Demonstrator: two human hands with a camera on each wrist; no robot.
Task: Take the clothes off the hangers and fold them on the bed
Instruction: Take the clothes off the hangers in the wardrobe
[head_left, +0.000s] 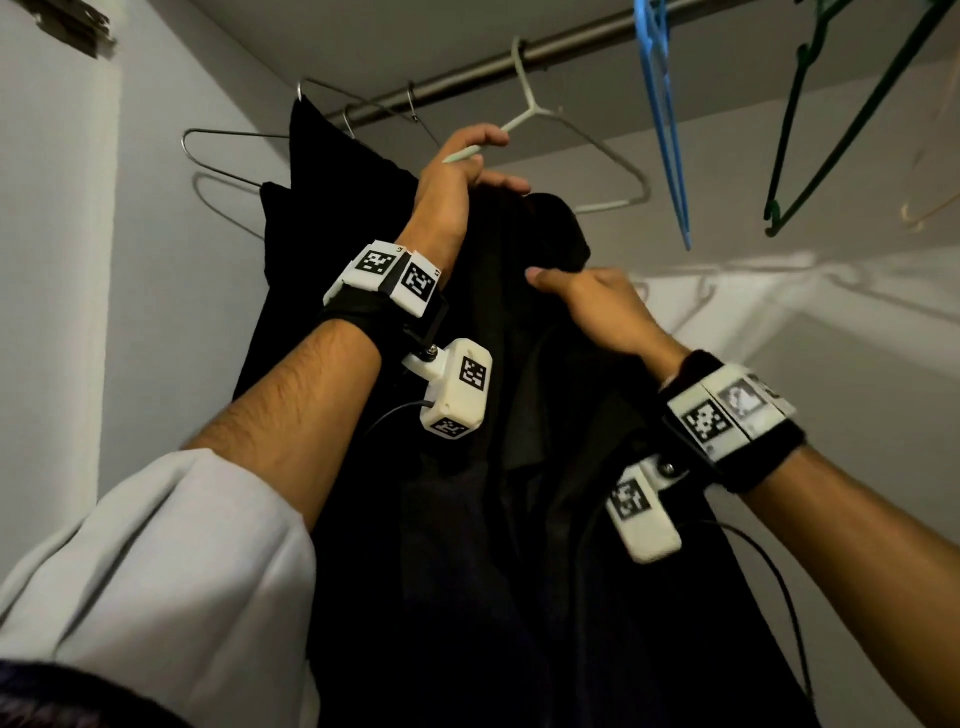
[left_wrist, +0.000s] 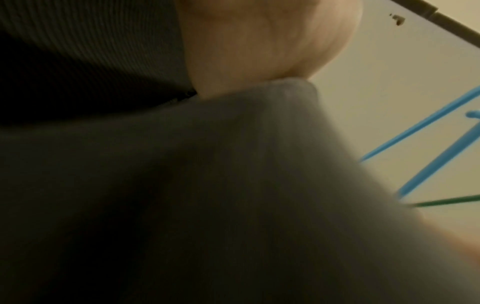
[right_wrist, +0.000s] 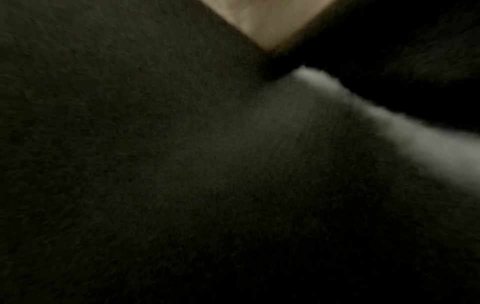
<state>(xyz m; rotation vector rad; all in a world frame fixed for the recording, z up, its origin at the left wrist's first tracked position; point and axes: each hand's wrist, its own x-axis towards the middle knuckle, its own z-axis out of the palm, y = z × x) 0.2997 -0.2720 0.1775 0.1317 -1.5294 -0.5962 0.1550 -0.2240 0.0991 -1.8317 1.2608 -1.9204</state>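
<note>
Closet interior, viewed upward. The rod (head_left: 519, 65) carries one white hanger (head_left: 597, 150), one blue hanger (head_left: 667, 130), one green hanger (head_left: 810, 156) and several bare wire hangers (head_left: 223, 156) at far left; exact wire count cannot be told. One black garment (head_left: 519, 467) hangs near centre, its top partly off the white hanger. A second dark garment (head_left: 306, 171) hangs behind it at left. The left hand (head_left: 457, 176) grips the white hanger's left arm, fingers curled round it. The right hand (head_left: 597, 306) pinches the black garment's upper edge. The hands are apart. Both wrist views are filled with dark cloth, blurred.
</note>
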